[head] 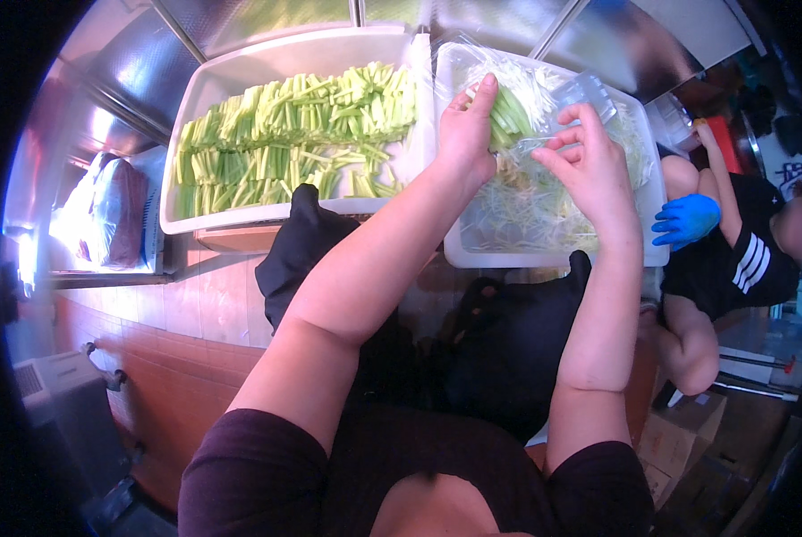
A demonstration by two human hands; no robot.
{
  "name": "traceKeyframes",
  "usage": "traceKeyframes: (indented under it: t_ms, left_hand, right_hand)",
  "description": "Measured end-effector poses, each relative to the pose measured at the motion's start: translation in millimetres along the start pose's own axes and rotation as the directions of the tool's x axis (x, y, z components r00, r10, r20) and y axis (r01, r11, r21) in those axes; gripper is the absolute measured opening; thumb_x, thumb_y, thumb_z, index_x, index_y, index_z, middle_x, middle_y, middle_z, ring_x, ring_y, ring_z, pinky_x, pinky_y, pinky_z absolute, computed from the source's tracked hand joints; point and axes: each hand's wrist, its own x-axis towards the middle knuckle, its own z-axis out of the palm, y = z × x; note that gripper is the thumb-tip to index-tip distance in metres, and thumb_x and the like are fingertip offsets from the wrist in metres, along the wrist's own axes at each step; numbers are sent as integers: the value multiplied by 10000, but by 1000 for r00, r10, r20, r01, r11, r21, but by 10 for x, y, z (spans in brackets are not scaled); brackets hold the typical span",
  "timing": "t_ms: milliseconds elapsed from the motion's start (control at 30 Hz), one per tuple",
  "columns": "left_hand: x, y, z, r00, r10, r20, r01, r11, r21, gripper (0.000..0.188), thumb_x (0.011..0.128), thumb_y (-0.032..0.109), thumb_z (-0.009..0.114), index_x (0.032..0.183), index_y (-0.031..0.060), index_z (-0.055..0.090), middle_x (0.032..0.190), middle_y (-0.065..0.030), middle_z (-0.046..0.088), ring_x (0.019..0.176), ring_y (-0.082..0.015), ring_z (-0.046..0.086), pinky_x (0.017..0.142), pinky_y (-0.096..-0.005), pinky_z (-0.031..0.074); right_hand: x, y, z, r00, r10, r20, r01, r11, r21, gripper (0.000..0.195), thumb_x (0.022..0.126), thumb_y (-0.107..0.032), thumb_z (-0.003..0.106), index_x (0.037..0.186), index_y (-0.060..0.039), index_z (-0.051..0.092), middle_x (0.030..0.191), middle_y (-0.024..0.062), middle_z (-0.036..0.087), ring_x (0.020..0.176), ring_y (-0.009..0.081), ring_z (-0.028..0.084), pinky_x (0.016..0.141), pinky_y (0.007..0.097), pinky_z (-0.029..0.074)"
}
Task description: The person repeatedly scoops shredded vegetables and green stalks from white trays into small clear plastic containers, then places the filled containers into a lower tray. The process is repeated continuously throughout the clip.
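Two white plastic tubs lie side by side before me. The left tub (293,47) holds rows of cut green vegetable stalks (320,101). Over the right tub (555,258), my left hand (468,127) grips a bundle of green stalks (508,117), its thumb upright along them. My right hand (585,161) is just to the right of the bundle, its fingers curled at a thin clear plastic piece; whether they pinch it is unclear. Behind it is a clear plastic container (592,97). White shreds (525,77) and pale green shreds (528,208) lie in the right tub.
At the right sits another person (763,248) with a blue glove (688,220) close to the right tub's edge. Plastic-wrapped packs (115,215) stand at the left. A grey box-like object (58,403) is at lower left, cardboard boxes (676,429) at lower right. Metal surfaces (293,23) lie beyond the tubs.
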Motion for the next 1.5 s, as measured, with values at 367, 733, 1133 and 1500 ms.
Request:
traceKeyframes:
  t_ms: [367,733,1133,1500]
  left_hand:
    - [-96,-36,43,999,8,46,-10,999,41,461,828,273,631,1208,104,433,964,-67,577,823,-174,572,694,-336,486]
    - [-160,-34,60,971,1,241,-23,996,88,657,841,215,608,1371,218,221,1154,-97,496,986,-210,535,767,-370,492]
    - [-218,169,39,790,-229,569,128,969,212,640,802,95,625,1314,261,279,1181,-69,465,1002,-247,538,763,-440,528]
    - [-260,157,72,873,-128,470,14,971,239,689,715,281,726,1278,202,336,1194,-39,470,1036,-204,519,795,-385,498]
  right_hand:
    - [246,37,-74,861,-332,-384,355,935,-14,70,724,-48,647,761,-26,591,709,14,602,711,113,592,676,252,460]
    - [317,336,45,914,-399,-69,403,913,62,970,428,-271,866,1251,-102,380,1270,139,423,1211,289,382,1002,384,321]
    - [359,492,85,920,-342,-191,391,783,484,1237,298,-298,880,1348,-65,270,1328,195,367,1254,304,342,1035,372,281]
    - [388,443,2,788,-559,-256,612,758,228,539,436,-222,853,771,-58,464,1150,121,547,1236,300,385,1001,383,328]
